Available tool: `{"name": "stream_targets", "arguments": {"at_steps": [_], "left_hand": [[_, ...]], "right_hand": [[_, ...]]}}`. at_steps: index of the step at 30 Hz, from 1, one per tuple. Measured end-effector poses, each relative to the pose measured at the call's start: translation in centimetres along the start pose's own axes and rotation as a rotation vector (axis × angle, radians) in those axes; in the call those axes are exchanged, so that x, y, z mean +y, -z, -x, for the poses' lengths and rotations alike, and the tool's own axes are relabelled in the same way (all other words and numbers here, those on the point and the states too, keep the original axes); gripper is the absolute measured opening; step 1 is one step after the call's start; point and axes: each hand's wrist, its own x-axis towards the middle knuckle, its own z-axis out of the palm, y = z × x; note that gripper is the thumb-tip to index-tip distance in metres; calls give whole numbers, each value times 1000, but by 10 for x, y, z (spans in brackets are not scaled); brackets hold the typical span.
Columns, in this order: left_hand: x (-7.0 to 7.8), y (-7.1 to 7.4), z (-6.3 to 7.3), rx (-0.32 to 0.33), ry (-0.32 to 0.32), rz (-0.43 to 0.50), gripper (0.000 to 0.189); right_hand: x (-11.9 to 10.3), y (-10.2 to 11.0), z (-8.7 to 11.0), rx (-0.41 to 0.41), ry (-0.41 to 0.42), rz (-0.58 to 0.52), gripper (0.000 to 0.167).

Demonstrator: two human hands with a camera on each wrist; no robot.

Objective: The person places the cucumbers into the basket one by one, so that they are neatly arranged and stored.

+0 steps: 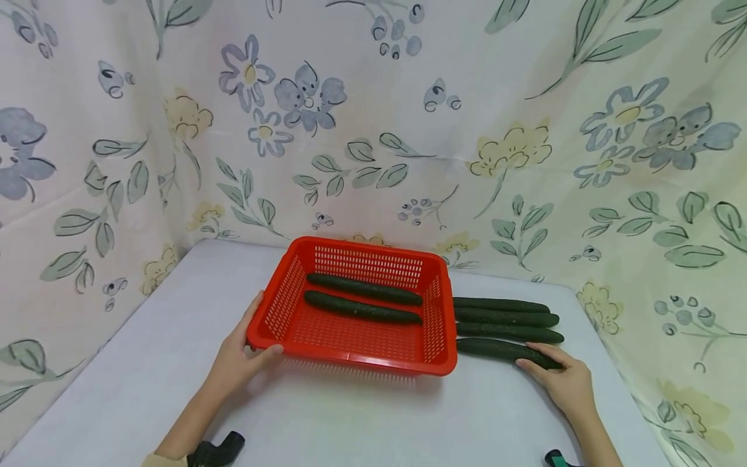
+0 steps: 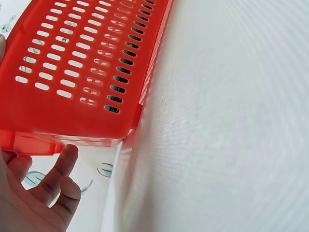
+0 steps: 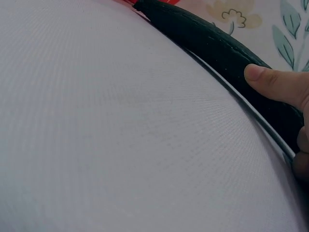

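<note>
A red plastic basket with slotted walls stands on the table, two dark green cucumbers lying side by side in it. My left hand holds the basket's front left corner, thumb over the rim and fingers along the outer side. To the right of the basket lies a row of cucumbers, their left ends hidden by its wall. With thumb and fingers, my right hand grips the right end of the nearest cucumber. The right wrist view shows the thumb along this cucumber.
A white cloth covers the table. Behind it and at both sides hangs a floral curtain, close to the basket's back edge. Dark straps sit at the wrists.
</note>
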Motion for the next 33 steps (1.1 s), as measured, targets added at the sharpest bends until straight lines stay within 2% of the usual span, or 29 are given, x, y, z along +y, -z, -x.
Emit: {"name": "stream_targets", "arguments": {"at_steps": [15,20,25,33], "left_hand": [[0,-1,1,6,6,-4,108],[1,-1,0,7,3,-5,107],[2,-1,0,9,6,2,106],[2,-1,0,11,2,-1,107]], "right_hand": [[-10,4,0,43,-16,-53,46],[-17,7,-1,93,-40,-97,47],[-23,10,-2,144,-27,-141,45],[-27,14,-3,209,-74,-183,44]]}}
